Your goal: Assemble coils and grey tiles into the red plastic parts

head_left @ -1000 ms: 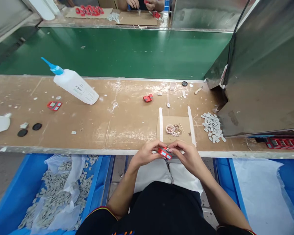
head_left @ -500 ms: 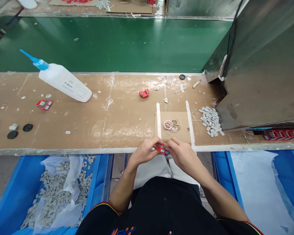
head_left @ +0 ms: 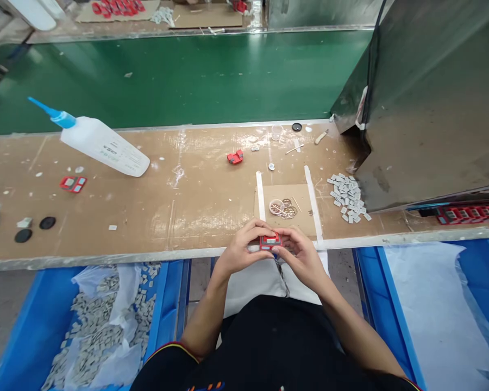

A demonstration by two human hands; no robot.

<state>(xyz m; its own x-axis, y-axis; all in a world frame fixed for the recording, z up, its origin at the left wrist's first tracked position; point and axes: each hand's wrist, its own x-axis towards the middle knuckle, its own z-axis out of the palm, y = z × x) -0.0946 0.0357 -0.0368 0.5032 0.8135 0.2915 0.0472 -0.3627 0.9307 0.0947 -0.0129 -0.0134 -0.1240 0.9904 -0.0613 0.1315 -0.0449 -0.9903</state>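
A brown desk (head_left: 204, 217) is stretched across the view, bordered along its far edge by a green surface (head_left: 212, 76). Its right part is overhung by a metal housing (head_left: 427, 108). Below the near edge, a left bin (head_left: 52, 304) is strewn with grey tiles (head_left: 93, 309), and a right bin (head_left: 397, 304) is lined in white. A blue-tipped bottle (head_left: 106, 146) is laid on its side at the left. At the near edge, a red part (head_left: 271, 240) is held between the left hand (head_left: 242, 250) and the right hand (head_left: 303, 258), the fingers (head_left: 257, 233) being narrowed on it from both sides. Just beyond, a shallow dish (head_left: 271, 208) is set on cardboard (head_left: 277, 225), which is flanked by tape strips (head_left: 312, 198). Farther back, a thin swab (head_left: 294, 149) is seen lying.
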